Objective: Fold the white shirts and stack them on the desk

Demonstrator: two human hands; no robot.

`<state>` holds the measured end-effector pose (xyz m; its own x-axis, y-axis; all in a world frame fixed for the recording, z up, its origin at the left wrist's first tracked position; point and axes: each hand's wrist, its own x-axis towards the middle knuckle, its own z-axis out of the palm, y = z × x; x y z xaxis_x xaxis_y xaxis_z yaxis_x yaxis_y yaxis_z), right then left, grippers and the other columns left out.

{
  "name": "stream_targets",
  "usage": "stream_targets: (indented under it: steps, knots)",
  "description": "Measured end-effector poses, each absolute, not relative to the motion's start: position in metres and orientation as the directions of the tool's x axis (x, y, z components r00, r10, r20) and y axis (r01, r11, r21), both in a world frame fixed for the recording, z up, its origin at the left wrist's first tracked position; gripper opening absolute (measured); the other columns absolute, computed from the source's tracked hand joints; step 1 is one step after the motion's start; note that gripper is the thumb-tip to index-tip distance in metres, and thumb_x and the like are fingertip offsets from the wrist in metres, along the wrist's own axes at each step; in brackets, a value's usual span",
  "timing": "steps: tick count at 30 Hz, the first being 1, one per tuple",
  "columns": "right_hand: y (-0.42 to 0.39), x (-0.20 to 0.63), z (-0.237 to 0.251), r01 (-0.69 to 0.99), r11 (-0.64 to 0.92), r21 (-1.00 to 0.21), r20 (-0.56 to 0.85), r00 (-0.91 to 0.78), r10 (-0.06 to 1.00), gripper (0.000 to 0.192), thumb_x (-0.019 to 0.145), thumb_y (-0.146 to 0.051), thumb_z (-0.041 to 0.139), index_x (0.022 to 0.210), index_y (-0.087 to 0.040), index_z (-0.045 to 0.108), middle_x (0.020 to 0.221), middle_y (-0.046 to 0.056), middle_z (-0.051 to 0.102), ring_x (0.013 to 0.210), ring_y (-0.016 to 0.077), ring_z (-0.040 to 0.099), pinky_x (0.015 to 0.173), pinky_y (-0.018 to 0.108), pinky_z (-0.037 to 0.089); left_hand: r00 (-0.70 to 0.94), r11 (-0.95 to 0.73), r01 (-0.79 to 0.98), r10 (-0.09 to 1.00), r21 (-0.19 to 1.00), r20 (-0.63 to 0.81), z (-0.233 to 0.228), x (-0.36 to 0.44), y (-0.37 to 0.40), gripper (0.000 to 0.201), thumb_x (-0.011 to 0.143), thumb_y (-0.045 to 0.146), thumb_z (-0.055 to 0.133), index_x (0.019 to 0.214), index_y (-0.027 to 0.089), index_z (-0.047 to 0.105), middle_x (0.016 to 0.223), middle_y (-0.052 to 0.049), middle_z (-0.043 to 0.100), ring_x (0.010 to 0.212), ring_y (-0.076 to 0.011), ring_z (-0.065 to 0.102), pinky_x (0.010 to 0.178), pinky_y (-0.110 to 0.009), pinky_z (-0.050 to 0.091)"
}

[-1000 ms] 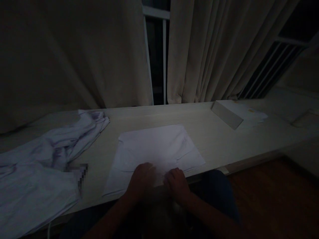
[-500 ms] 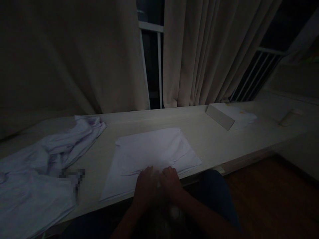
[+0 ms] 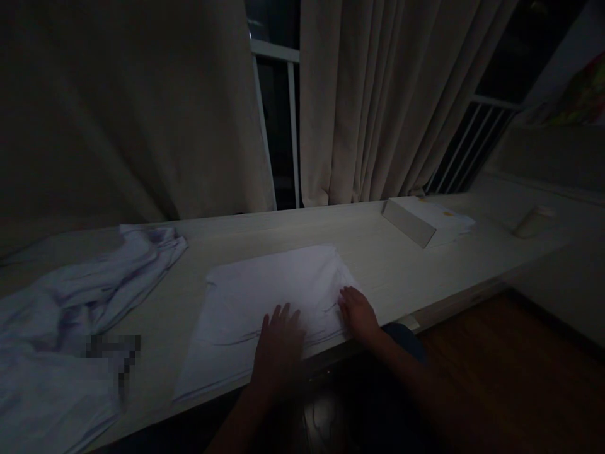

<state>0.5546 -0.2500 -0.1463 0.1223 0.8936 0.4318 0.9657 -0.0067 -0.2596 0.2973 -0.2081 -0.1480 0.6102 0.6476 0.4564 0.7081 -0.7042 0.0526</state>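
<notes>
Looking from the left, we see a rumpled heap of pale clothes point(image 3: 94, 277) on the long counter point(image 3: 227, 243), below a drawn curtain point(image 3: 189, 126). Near the middle, a flat folded cloth point(image 3: 265, 290) lies along the counter's front edge. Our left hand point(image 3: 281, 340) rests over its near part, palm down, fingers slightly spread and holding nothing. Our right hand point(image 3: 358, 312) is at the cloth's right edge, fingers curled; we cannot tell whether they pinch it. Farther right sits what looks like a box point(image 3: 409, 222), then a cup point(image 3: 534, 222).
</notes>
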Motion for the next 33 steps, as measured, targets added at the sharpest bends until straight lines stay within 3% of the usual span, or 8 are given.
stream_targets:
  steps: [4,9,13,19,25,29,33]
  knots:
    - [-0.206,0.584,-0.138,0.966,-0.083,-0.244,0.312,0.159,0.937,0.053,0.101,-0.037,0.028,0.141,-0.006,0.044,0.147,0.018,0.042,0.139,0.0262,0.033,0.112,0.043,0.028,0.569,-0.653,0.753,0.709,0.082,0.418,-0.137,0.331,-0.178,0.050,0.095,0.047,0.033,0.138,0.026,0.048,0.152,-0.009,0.037,0.142,-0.0322,0.028,0.112,-0.060,0.023]
    - [-0.187,0.585,-0.158,0.971,-0.082,-0.224,0.175,0.123,0.977,0.073,0.096,-0.059,0.026,0.148,-0.007,0.031,0.154,0.019,0.025,0.144,0.0311,0.019,0.114,0.050,0.020,0.483,-0.528,0.843,0.825,0.101,0.293,-0.163,0.328,-0.152,0.070,0.088,0.066,0.031,0.144,0.026,0.040,0.154,-0.015,0.031,0.141,-0.0420,0.024,0.106,-0.070,0.019]
    - [-0.194,0.584,-0.175,0.976,-0.094,-0.198,0.120,0.119,0.986,0.080,0.095,-0.064,0.016,0.151,-0.007,0.025,0.157,0.017,0.016,0.146,0.0298,0.010,0.116,0.050,0.010,0.467,-0.484,0.873,0.865,0.060,0.184,-0.173,0.319,-0.155,0.072,0.089,0.066,0.026,0.149,0.027,0.028,0.158,-0.012,0.021,0.145,-0.0375,0.015,0.111,-0.065,0.013]
    - [-0.164,0.601,-0.155,0.981,-0.118,-0.155,0.138,0.140,0.981,0.078,0.096,-0.061,0.007,0.146,-0.009,0.036,0.154,0.016,0.027,0.144,0.0295,0.019,0.116,0.048,0.009,0.466,-0.474,0.880,0.874,0.032,0.138,-0.161,0.323,-0.159,0.070,0.090,0.064,0.026,0.151,0.028,0.024,0.159,-0.009,0.016,0.146,-0.0353,0.010,0.113,-0.061,0.010]
    - [-0.074,0.623,-0.136,0.991,-0.077,-0.114,0.148,0.093,0.985,0.076,0.098,-0.054,0.010,0.148,0.000,0.028,0.155,0.020,0.025,0.144,0.0293,0.019,0.116,0.041,0.015,0.473,-0.486,0.871,0.868,0.065,0.154,-0.161,0.321,-0.158,0.070,0.090,0.063,0.028,0.151,0.028,0.024,0.159,-0.009,0.017,0.146,-0.0351,0.012,0.114,-0.061,0.011]
    - [-0.031,0.620,-0.155,0.984,-0.113,-0.135,0.055,0.121,0.991,0.084,0.095,-0.062,0.012,0.148,0.002,0.026,0.154,0.023,0.023,0.144,0.0318,0.019,0.115,0.042,0.017,0.460,-0.477,0.874,0.873,0.095,0.161,-0.160,0.318,-0.159,0.070,0.089,0.062,0.032,0.151,0.029,0.024,0.159,-0.008,0.017,0.146,-0.0341,0.011,0.115,-0.061,0.010]
    - [-0.020,0.613,-0.186,0.976,-0.163,-0.141,0.093,0.177,0.980,0.091,0.092,-0.069,0.010,0.150,-0.001,0.022,0.156,0.022,0.017,0.144,0.0340,0.015,0.115,0.047,0.014,0.440,-0.465,0.871,0.882,0.157,0.169,-0.164,0.319,-0.161,0.070,0.088,0.062,0.035,0.150,0.032,0.024,0.160,-0.006,0.017,0.147,-0.0332,0.009,0.116,-0.061,0.009]
